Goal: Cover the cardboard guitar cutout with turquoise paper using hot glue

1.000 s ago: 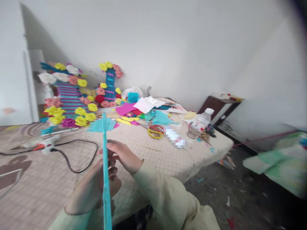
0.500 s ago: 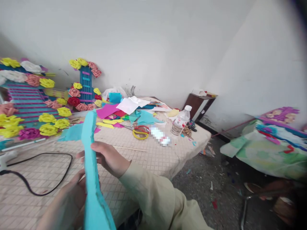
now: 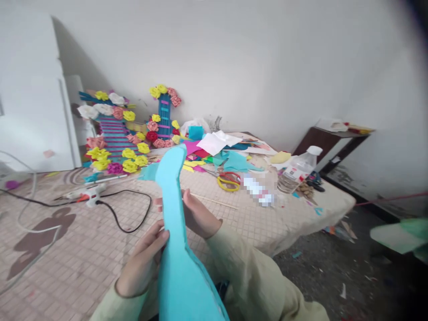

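Head view: a turquoise cut-out (image 3: 174, 218) stands on end in front of the person, over the near edge of the bench (image 3: 110, 254). Its rounded top leans right, a narrow neck runs below it, and the lower part flares out past the bottom of the view. The front is flat and evenly coloured; the thick right edge looks slightly ragged.

The left grip (image 3: 140, 263) is closed on the left edge at the base of the neck, thumb lying flat on the front, the fingers partly hidden. The right grip (image 3: 199, 216) wraps the neck from behind, fairly loosely, its thumb up beside the right edge and fingertips showing past the left.

A second ago only the thin edge faced the camera; now the broad front does. Since the last frame, the view has swung left, bringing the whole hot glue gun (image 3: 92, 196) back into sight.
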A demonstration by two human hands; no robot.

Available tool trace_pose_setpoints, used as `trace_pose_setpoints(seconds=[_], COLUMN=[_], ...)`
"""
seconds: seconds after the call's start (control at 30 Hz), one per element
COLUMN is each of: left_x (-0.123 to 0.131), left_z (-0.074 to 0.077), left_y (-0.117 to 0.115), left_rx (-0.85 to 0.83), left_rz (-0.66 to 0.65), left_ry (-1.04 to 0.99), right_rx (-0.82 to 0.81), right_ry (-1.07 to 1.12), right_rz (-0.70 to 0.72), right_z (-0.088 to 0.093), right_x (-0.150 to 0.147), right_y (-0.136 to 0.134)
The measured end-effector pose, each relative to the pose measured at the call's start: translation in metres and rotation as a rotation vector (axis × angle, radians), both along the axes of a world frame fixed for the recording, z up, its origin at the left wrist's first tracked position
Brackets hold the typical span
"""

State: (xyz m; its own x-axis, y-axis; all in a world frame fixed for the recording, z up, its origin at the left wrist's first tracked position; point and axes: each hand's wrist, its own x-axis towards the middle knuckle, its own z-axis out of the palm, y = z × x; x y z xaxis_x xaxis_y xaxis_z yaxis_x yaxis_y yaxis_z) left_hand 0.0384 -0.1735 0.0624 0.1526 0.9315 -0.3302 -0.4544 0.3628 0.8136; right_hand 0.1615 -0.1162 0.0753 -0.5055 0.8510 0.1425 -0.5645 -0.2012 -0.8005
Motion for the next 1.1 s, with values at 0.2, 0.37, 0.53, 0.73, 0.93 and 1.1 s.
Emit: trace_pose_setpoints(seconds=[0.2, 0.37, 0.53, 0.73, 0.93, 1.1], left_x=[-0.011, -0.029, -0.044, -0.047, -0.053, -0.048], left_z=[-0.008, -0.013, -0.013, -0.013, -0.008, 0.038], left_y=[-0.002, 0.005, 0.018, 0.042, 0.052, 0.008], left_rx=[0.073, 0.093, 0.082, 0.167, 0.204, 0.298], left_rz=[0.002, 0.076, 0.105, -0.017, 0.166, 0.176], left_ry=[0.025, 0.068, 0.179, 0.354, 0.526, 0.568], right_rx=[-0.033, -0.042, -0.010, 0.065, 0.011, -0.017], right_ry=[-0.003, -0.009, -0.137, -0.285, -0.388, -0.425], right_rz=[-0.075, -0.381, -0.576, -0.510, -0.497, -0.482], right_z=[0.000, -0.007, -0.013, -0.030, -0.063, -0.068], right_x=[-0.003, 0.005, 0.017, 0.021, 0.035, 0.045], right_y=[-0.001, 0.013, 0.045, 0.081, 0.094, 0.098])
